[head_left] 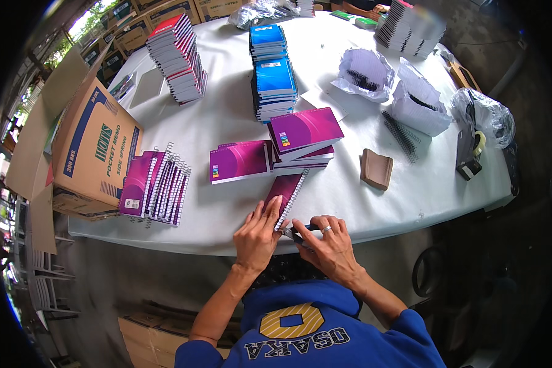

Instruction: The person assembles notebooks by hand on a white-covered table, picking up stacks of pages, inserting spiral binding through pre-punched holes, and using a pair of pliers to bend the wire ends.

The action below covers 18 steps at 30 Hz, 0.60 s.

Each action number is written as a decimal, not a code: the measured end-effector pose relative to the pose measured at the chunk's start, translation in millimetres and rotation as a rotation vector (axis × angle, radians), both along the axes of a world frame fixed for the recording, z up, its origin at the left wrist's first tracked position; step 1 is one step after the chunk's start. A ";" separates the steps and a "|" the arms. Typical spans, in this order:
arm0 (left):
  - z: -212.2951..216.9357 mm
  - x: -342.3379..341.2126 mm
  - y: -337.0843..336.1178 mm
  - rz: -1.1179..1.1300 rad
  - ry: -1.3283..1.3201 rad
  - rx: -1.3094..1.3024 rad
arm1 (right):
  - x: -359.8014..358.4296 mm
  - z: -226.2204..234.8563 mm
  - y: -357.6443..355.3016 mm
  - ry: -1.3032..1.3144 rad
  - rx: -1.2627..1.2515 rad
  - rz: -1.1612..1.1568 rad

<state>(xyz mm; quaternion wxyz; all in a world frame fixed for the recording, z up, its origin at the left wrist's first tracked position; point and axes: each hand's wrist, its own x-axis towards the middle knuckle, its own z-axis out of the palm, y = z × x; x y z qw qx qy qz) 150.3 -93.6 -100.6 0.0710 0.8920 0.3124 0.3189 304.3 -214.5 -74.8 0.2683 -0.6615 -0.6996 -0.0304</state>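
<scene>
A narrow purple spiral notebook (286, 191) lies aslant at the near edge of the table, its coil along the right side. My left hand (257, 236) holds it down, fingers closed together on the cover. In my right hand (332, 248) are dark-handled pliers (293, 233), their jaws at the near end of the coil. Just beyond the notebook lie purple booklets (306, 130) in a pile, with more purple booklets (238, 162) beside them on the left. Farther left, finished-looking purple spiral notebooks (159, 187) stand in a row, coil ends sticking out.
An open cardboard box (95, 144) stands at the left. Stacks of red notebooks (176, 58) and blue notebooks (275, 76) rise toward the back. To the right are a brown block (376, 168), loose black coils (402, 138), paper-lined bundles (420, 101) and a tape dispenser (469, 156).
</scene>
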 end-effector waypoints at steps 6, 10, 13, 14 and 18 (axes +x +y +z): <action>11.9 -8.4 3.0 0.014 0.013 0.000 | 21.6 22.2 20.2 0.922 -0.673 0.237; 42.1 -28.1 11.7 0.055 0.064 0.093 | 46.6 28.0 42.0 0.566 -0.415 0.391; 83.0 -63.0 34.9 0.113 0.012 0.149 | 58.5 17.6 48.0 0.381 -0.292 0.073; 96.3 -81.3 49.9 0.141 -0.019 0.177 | 69.3 2.8 53.6 0.250 -0.267 0.024; 123.1 -154.0 109.6 0.371 -0.084 0.174 | 75.3 -20.3 65.9 -0.106 -0.138 -0.116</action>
